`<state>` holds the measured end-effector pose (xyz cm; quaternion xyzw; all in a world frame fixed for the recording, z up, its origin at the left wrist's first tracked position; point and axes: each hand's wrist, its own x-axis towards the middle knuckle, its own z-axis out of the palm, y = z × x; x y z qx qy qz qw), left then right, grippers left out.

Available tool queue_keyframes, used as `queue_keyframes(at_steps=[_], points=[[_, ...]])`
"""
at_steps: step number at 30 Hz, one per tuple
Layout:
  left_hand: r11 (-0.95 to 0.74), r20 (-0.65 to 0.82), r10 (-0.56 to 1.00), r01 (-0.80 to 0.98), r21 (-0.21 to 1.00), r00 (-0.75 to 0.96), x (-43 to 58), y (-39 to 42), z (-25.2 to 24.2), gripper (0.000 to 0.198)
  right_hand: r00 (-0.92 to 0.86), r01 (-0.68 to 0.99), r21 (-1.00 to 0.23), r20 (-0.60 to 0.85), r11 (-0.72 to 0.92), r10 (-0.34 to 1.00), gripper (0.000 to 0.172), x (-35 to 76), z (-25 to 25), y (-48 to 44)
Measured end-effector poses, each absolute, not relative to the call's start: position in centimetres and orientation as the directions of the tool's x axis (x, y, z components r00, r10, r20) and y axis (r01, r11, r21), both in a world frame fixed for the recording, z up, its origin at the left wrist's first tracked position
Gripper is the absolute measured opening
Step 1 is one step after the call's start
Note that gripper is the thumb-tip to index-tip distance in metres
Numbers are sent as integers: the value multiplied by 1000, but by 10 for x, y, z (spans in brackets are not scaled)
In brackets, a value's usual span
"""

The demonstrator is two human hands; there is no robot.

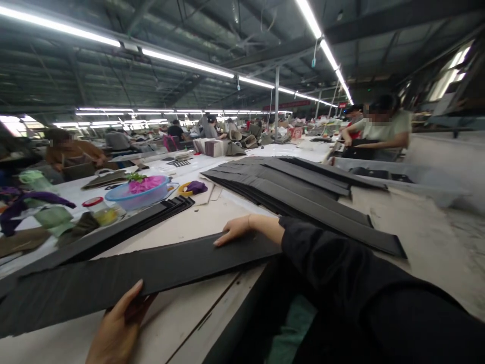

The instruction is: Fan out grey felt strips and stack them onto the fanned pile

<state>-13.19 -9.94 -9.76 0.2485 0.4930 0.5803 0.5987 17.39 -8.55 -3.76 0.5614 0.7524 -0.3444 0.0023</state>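
A long dark grey strip (pixel 170 265) lies at a slant across the near part of the white table. My left hand (pixel 121 323) grips its near edge, thumb on top and fingers underneath. My right hand (pixel 235 230) rests on the strip's upper face near its right end, fingers stretched toward the left. Beyond it on the left is a stack of similar strips (pixel 151 215), partly covered by this strip. A wide fanned pile of dark strips (pixel 288 189) spreads over the table past my right arm.
A blue basin (pixel 142 199) with pink material, a red-lidded jar (pixel 99 210) and a yellow ring with purple cloth (pixel 193 188) stand at left. A plastic bin (pixel 409 177) is at right. People work at left and right, farther back.
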Motion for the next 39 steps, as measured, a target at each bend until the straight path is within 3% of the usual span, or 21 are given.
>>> queue_keyframes(at_steps=[5, 8, 15, 22, 30, 39], points=[[270, -358, 924, -438, 858, -132, -112, -115, -82, 11, -412, 853, -428, -199, 299, 889, 82, 186, -1, -120], [323, -380, 923, -413, 851, -61, -87, -124, -71, 12, -379, 877, -375, -154, 300, 913, 79, 216, 19, -149], [301, -220, 939, -324, 897, 263, 31, -121, -47, 16, -88, 894, -448, -153, 10, 984, 67, 339, 22, -236], [343, -155, 772, -200, 918, 616, 187, -125, -36, 26, 222, 814, -501, -199, -293, 955, 56, 451, -2, -323], [419, -286, 629, -5, 908, 723, 319, -89, -27, 14, 475, 707, -489, -206, -510, 856, 49, 554, -32, -344], [470, -378, 564, 90, 878, 734, 427, 7, -7, 15, 489, 680, -499, -237, -537, 839, 51, 630, -7, -258]])
